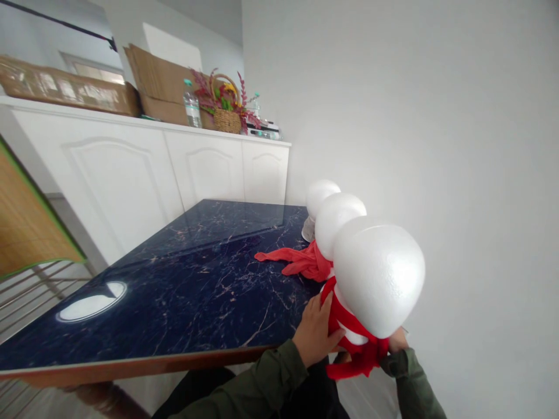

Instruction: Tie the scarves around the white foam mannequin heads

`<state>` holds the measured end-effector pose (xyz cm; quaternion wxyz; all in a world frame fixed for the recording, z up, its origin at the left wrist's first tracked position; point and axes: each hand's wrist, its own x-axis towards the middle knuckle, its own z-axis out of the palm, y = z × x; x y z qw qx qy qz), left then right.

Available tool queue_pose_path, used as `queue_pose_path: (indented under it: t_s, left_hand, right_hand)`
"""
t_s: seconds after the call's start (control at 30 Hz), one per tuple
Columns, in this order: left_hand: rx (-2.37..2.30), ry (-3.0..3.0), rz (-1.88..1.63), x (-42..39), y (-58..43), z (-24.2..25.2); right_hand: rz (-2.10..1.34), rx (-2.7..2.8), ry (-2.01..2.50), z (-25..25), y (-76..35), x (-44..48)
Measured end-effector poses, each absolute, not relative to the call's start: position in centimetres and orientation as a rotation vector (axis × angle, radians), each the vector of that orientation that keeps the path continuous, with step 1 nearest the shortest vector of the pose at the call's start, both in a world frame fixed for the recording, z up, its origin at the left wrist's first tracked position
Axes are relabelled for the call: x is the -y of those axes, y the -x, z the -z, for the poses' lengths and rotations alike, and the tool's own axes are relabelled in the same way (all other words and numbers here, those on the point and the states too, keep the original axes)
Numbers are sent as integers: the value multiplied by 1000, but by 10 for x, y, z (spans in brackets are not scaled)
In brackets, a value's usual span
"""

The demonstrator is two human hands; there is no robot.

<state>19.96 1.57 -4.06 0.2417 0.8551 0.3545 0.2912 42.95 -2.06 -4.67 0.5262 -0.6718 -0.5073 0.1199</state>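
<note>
Listing one white polystyrene snowman (pixel 378 279), its head a smooth bare dome and its body wrapped in a red fabric scarf (pixel 354 334). Location: at the near right corner of a dark blue marble-pattern tabletop (pixel 174 285), against a white wall (pixel 480 174); whether its base touches the top cannot be told.

Grip: two bare hands stand apart with the figure between them. The left hand (pixel 315 331) lies spread against the scarf-wrapped body and appears to bear on it. The right hand (pixel 396 343) is largely hidden behind the figure, so its closure cannot be told. Olive-green sleeves (pixel 271 378) cover both forearms.

Handling, as judged: likely very light and stiff, but easily dented by fingertips, with a faintly slick surface. The head offers nothing to catch, so the lower body, held with open palms and gentle pressure, seems the safest hold. The soft scarf may shift and should not carry the weight.

Also listed: a second polystyrene snowman (pixel 338 224), its red scarf (pixel 297 262) trailing onto the tabletop, and a third polystyrene snowman (pixel 322 196) beyond it.
</note>
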Motion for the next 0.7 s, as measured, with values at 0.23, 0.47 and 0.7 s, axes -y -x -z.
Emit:
queue_pose_path:
  t_s: [0.23, 0.47, 0.7]
  left_hand:
    - [-913, -2260, -792, -15, -191, 41]
    - [-940, -2229, -798, -7, -156, 40]
    - [-1283, -2318, -828, -33, -68, 34]
  right_hand:
    - [-396, 1390, 1682, 39, -436, 42]
    - [-309, 1459, 2027, 58, -476, 90]
    - [-869, 2009, 1591, 5, -356, 99]
